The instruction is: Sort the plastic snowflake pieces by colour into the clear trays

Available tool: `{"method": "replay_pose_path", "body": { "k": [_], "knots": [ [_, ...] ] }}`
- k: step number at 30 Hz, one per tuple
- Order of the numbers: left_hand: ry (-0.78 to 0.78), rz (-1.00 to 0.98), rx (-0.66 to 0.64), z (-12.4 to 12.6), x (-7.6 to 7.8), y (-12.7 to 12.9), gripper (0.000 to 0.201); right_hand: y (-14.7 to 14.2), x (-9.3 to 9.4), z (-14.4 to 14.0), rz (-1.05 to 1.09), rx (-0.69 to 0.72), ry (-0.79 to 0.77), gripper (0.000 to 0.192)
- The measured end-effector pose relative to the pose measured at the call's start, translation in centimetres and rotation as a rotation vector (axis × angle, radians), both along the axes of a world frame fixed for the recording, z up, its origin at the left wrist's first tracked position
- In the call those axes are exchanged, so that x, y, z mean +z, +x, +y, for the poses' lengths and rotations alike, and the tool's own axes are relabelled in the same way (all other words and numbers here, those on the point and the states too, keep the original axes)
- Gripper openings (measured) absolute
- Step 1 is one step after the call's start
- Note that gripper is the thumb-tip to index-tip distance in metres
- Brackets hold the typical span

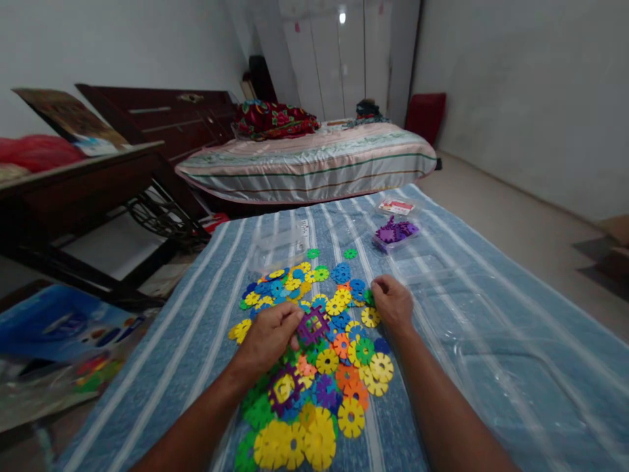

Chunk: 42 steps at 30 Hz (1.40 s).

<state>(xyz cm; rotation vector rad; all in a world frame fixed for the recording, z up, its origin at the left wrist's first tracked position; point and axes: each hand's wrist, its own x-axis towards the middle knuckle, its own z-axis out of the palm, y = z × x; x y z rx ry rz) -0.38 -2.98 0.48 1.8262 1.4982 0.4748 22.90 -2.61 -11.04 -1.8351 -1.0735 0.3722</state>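
Note:
My left hand (275, 328) pinches a purple square frame piece (313, 325) with notched edges, held over the pile of colourful notched discs (326, 361). At the pile's right side, my right hand (393, 300) is closed with its fingers curled. A green disc (369, 297) shows beside those fingertips; whether they grip it is unclear. A second purple piece (285, 390) lies among the discs, nearer to me. Yellow discs (295, 444) gather at the near end of the pile, and two green discs (350, 254) lie apart at its far end.
A clear box with purple pieces (396, 233) stands at the far right of the striped blue cloth (196, 314). An open clear container (280, 246) sits beyond the pile, and transparent plastic packaging (515, 373) lies on the right. Behind is a bed (309, 164).

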Motion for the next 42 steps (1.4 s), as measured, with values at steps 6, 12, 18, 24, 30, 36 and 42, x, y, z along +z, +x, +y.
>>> {"method": "replay_pose_path", "body": {
  "k": [6, 12, 18, 24, 30, 36, 42],
  "knots": [
    [-0.277, -0.361, 0.151, 3.6, -1.4, 3.5, 0.023, -0.4, -0.1, 0.6, -0.006, 0.026, 0.045, 0.025],
    [-0.310, -0.548, 0.136, 8.6, -0.8, 11.1, 0.009, -0.7, 0.1, 0.8, 0.008, 0.037, 0.031, 0.023],
    [-0.264, -0.561, 0.080, 14.6, 0.9, 21.7, 0.005, -0.9, 0.1, 0.9, 0.015, 0.036, 0.047, 0.022],
    [-0.125, -0.442, 0.106, 15.9, -0.1, 24.5, 0.003, -0.9, 0.1, 0.9, 0.026, 0.034, 0.056, 0.022],
    [-0.024, -0.335, 0.011, 13.8, 0.2, 19.1, 0.011, -0.8, 0.3, 0.8, 0.032, 0.026, 0.052, 0.024],
    [0.166, -0.133, -0.178, 9.9, 0.0, 10.0, 0.010, -0.4, 0.3, 0.3, 0.020, 0.022, 0.021, 0.025],
    [0.163, 0.049, -0.147, 3.6, 0.5, 0.6, 0.023, 0.2, -0.1, -0.1, -0.004, 0.011, -0.004, 0.025]
  ]
}}
